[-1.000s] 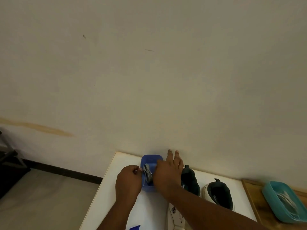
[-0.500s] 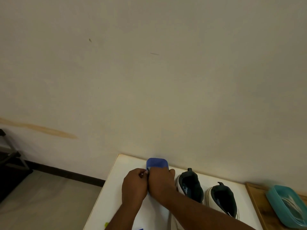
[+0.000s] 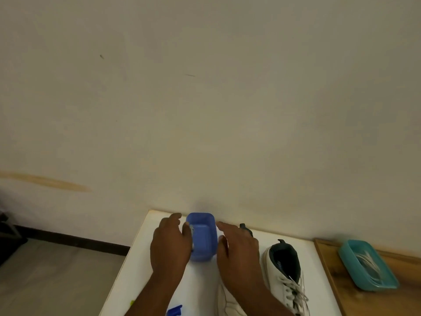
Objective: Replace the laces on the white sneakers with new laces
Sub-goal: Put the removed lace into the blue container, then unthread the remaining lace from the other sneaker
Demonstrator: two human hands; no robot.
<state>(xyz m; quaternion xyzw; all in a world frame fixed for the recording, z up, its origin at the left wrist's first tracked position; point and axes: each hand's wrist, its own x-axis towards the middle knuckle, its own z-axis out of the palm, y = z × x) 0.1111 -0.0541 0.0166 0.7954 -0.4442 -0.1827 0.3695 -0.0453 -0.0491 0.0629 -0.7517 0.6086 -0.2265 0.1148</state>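
Note:
A small blue tub (image 3: pixel 202 238) stands on the white table (image 3: pixel 141 258) close to the wall. My left hand (image 3: pixel 170 245) holds its left wall, thumb over the rim, where a bit of grey-white lace (image 3: pixel 192 236) shows. My right hand (image 3: pixel 237 249) lies just right of the tub with fingers straight and the thumb near its wall. One white sneaker (image 3: pixel 284 277) with a dark lining and white laces sits to the right. The other sneaker (image 3: pixel 227 302) is mostly hidden under my right forearm.
A teal tray (image 3: pixel 350 265) holding white laces rests on a wooden surface (image 3: pixel 332 283) at the far right. A blue object (image 3: pixel 174 310) and a small yellow-green scrap (image 3: pixel 132 303) lie at the table's near edge. The table's left edge drops to the floor.
My hands were pressed together over the tub; they have spread apart to its two sides, uncovering it. The right hand has opened and shifted right. The camera tilted down slightly.

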